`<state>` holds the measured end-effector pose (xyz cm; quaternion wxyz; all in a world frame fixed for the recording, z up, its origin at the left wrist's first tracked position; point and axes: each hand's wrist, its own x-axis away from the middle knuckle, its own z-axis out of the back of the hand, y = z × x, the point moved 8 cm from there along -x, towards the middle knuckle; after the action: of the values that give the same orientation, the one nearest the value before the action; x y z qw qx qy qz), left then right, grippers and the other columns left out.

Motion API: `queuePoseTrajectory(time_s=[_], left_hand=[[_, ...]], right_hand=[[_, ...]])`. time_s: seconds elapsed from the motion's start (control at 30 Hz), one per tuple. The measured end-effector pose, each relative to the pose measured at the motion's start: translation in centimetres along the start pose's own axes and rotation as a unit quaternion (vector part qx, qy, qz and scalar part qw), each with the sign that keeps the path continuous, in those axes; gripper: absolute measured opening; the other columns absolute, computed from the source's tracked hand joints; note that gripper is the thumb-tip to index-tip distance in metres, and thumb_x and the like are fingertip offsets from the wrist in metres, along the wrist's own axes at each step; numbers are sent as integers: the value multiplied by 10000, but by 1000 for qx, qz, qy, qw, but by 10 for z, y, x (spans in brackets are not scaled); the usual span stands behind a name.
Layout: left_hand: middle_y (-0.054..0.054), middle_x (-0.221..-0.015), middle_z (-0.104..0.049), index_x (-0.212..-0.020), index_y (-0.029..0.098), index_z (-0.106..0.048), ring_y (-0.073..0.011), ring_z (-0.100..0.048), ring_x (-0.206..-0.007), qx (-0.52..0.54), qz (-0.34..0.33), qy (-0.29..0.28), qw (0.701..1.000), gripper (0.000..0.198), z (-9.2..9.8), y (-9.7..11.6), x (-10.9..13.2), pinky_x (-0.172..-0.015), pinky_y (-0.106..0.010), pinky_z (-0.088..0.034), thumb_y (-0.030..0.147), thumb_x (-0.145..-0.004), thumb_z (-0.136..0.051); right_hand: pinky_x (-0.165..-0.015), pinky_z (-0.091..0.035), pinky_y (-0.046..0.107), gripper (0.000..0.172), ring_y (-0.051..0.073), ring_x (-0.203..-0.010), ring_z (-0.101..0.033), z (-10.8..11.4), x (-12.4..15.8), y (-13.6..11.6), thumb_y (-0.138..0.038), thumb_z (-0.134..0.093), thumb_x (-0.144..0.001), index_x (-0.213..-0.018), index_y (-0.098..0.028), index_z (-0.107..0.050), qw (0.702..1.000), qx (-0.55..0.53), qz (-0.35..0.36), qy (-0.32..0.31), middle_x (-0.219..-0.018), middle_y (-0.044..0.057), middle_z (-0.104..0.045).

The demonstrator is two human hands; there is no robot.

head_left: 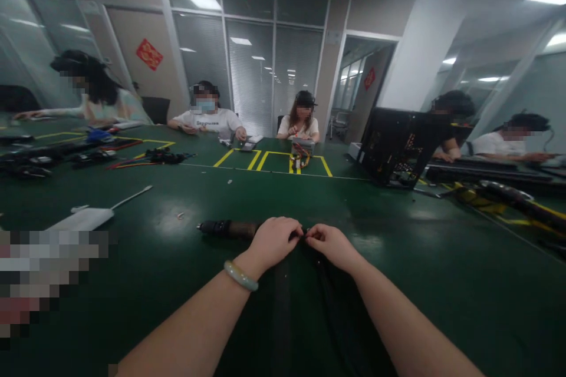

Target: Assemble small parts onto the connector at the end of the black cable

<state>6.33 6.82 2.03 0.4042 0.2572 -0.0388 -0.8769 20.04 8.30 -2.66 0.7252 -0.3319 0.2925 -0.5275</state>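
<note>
My left hand and my right hand meet above the green table, fingertips almost touching. Both are closed in a pinch around a small dark bit, mostly hidden by the fingers. Left of my left hand lies a dark cylindrical tool with a brownish middle and a narrow metallic tip; its right end is behind the hand. A long black strip runs from beneath my right hand toward me. It may be a cable or strap; I cannot tell. A second faint dark band shows below my left hand.
A white flat item with a cord lies at left. Bundled black and coloured cables are farther back. A black computer case stands at the back right, beside more dark cables. Several people sit around the table.
</note>
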Motion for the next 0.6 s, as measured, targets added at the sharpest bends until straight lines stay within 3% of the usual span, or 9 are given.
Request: queuePoseTrajectory(time_s=[0.3, 0.6], left_hand=[[-16, -1043, -646, -983, 229, -606, -209, -592, -970, 8, -7, 25, 1000, 190, 6, -1, 5, -903, -360, -417, 263, -798, -637], [-29, -986, -656, -859, 210, -626, -209, -597, -954, 2, -11, 29, 1000, 49, 2, -2, 3, -888, -362, -430, 243, -832, -603]], right_hand=[[-553, -410, 222, 159, 146, -649, -583, 1, 1, -3, -331, -617, -814, -854, -182, -653, 1000, -7, -7, 8, -751, 0, -662], [-587, -416, 228, 164, 147, -669, -590, 1, 0, -3, -342, -623, -810, -841, -184, -654, 1000, -6, 4, 10, -752, -4, -660]])
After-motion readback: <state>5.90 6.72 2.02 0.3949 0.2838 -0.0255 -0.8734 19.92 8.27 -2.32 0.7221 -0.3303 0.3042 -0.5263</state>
